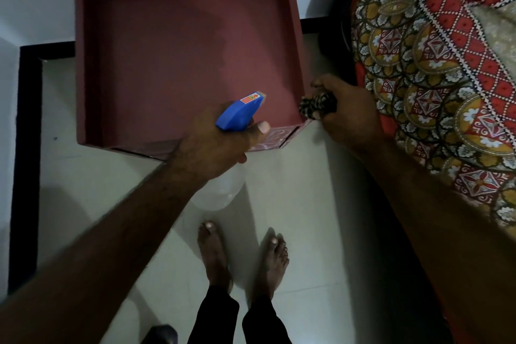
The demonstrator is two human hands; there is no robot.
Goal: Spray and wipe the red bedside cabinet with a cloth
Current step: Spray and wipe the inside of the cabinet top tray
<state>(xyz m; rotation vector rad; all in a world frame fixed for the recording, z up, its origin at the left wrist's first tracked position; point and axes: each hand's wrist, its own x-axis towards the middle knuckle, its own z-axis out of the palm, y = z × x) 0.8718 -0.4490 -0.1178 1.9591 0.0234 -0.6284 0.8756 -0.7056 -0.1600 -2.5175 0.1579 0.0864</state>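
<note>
Head view: left hand (212, 145) grips a spray bottle (240, 113) over the red cabinet (167, 45), right hand (346, 112) clutches a cloth (317, 105) at its corner.

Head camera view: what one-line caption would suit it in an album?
Left hand aims blue spray bottle at red cabinet; right hand grips checked cloth.
</note>
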